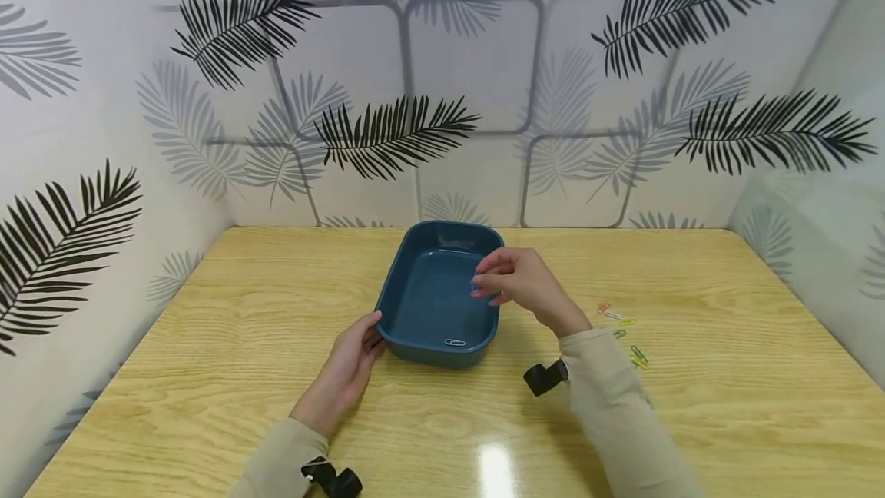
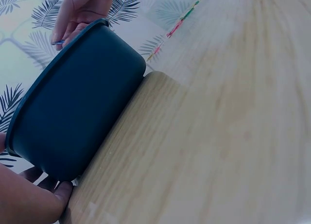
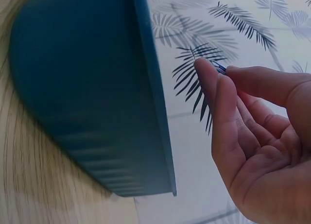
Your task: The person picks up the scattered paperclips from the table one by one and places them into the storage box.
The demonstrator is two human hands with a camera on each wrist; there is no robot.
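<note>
A dark blue rectangular tub (image 1: 442,290) stands on the wooden table. My left hand (image 1: 350,363) grips its near left corner, thumb at the rim and fingers low on the outside, as the left wrist view also shows. Above the tub's right side, my right hand (image 1: 515,283) pinches a small blue paper clip (image 3: 218,66) between thumb and fingertip. Inside the tub, near its front wall, lies one white paper clip (image 1: 455,343). In the head view the pinched clip is hardly visible against the tub.
To the right of the tub, partly beside my right sleeve, several loose paper clips (image 1: 639,356) in red, white, yellow and green lie on the table (image 1: 726,406). A leaf-patterned wall (image 1: 477,175) rises behind the table's back edge.
</note>
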